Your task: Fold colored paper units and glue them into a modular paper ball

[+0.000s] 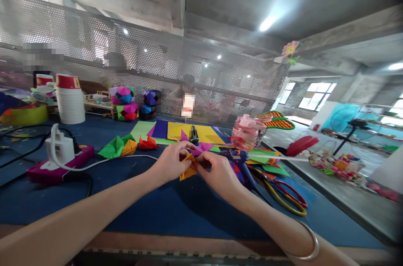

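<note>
At a blue-topped worktable (151,220), seen from the head camera, a person's two bare hands meet over a small piece of orange folded paper (188,171). The left hand (173,161) has thumb and fingers closed on one side of it; the right hand (220,173), its wrist ringed by a bangle (311,243), pinches the other side between thumb and fingers. The piece sits near the middle of the table, just above its surface, its folds partly hidden by the fingers.

It should handle as next to weightless, crisp along its creases yet easily crushed or torn. A light fingertip pinch on the doubled layers looks the safest hold; pressure on the single points would likely bend them.

Just beyond the hands lies a purple folded paper (204,147). To the left rest a red folded paper (148,142) and a green folded paper (116,147), near a purple power strip (78,157). To the right, a blue glue gun (237,156) lies beside scissors (281,202) with red and yellow handles, with a pink-lidded jar (245,134) behind.
</note>
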Action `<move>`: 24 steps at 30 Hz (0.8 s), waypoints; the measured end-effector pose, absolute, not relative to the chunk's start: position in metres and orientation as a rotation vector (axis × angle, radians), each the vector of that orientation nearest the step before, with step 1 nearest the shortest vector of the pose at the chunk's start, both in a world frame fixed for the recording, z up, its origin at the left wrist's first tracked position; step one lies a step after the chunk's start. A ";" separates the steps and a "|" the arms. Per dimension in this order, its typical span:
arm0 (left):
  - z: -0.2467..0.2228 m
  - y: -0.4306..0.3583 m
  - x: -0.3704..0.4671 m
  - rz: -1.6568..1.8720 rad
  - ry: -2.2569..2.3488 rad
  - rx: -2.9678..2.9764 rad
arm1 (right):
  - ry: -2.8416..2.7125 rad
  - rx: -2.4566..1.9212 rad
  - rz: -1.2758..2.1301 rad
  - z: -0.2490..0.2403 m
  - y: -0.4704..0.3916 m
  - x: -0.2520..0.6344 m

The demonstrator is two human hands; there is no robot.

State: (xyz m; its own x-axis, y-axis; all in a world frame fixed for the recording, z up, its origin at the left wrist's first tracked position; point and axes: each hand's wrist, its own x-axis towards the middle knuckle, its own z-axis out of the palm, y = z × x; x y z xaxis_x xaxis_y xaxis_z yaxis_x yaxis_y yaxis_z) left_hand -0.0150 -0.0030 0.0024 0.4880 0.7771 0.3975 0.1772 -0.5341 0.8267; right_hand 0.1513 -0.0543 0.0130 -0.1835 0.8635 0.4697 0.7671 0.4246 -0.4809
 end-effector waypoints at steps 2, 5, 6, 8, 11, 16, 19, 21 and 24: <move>0.001 -0.006 -0.013 1.078 0.812 2.092 | -1.998 -1.383 0.077 0.013 -0.054 0.152; 0.001 -0.011 -0.011 1.125 0.865 2.245 | -2.010 -1.380 0.008 0.013 -0.054 0.153; 0.000 -0.012 -0.011 1.124 0.890 2.297 | -2.012 -1.381 -0.005 0.013 -0.053 0.153; -0.001 -0.013 -0.012 1.105 0.933 2.391 | -2.017 -1.393 -0.033 0.013 -0.053 0.153; -0.003 -0.013 -0.012 1.084 0.957 2.492 | -2.033 -1.402 -0.093 0.011 -0.052 0.152; -0.004 -0.016 -0.010 1.130 0.992 2.570 | -2.055 -1.338 -0.202 0.006 -0.053 0.151; -0.005 -0.019 -0.010 1.178 0.978 2.570 | -2.073 -1.277 -0.254 0.004 -0.056 0.150; -0.006 -0.020 -0.011 1.210 0.960 2.581 | -2.089 -1.238 -0.278 0.004 -0.059 0.149; -0.004 -0.021 -0.012 1.236 0.954 2.569 | -2.087 -1.213 -0.268 0.004 -0.060 0.150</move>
State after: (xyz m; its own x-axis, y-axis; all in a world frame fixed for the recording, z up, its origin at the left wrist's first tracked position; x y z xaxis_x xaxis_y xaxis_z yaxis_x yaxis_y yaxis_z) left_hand -0.0122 -0.0206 -0.0043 0.4630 0.5953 0.6567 0.4841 -0.7905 0.3752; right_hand 0.1495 -0.0598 0.0044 -0.3180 0.6816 0.6590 0.8261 0.5403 -0.1601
